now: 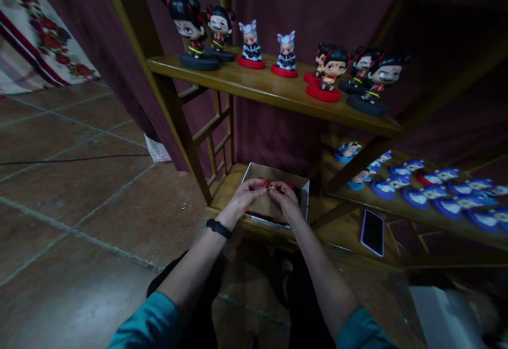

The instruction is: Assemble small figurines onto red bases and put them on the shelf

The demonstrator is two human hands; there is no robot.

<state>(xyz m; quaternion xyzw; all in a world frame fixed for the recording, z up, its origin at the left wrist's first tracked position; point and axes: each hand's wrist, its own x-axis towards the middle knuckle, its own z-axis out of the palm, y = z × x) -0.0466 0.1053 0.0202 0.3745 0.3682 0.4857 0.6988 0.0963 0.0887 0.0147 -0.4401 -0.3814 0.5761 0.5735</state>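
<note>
Above an open cardboard box point(305, 203) on the low shelf, my left hand point(249, 194) and my right hand point(283, 194) come together. Their fingers are closed around a small figurine point(271, 187) with red and skin-coloured parts. Most of it is hidden by the fingers, so its shape cannot be made out fully. The brown bottom of the box shows below my hands.
The wooden upper shelf point(254, 81) carries several figurines on red or dark bases, such as a black-haired one point(188, 28). At right, blue figurines point(423, 193) stand on another shelf, with a phone point(373, 232) below. A slanted post point(357, 163) stands right of the box.
</note>
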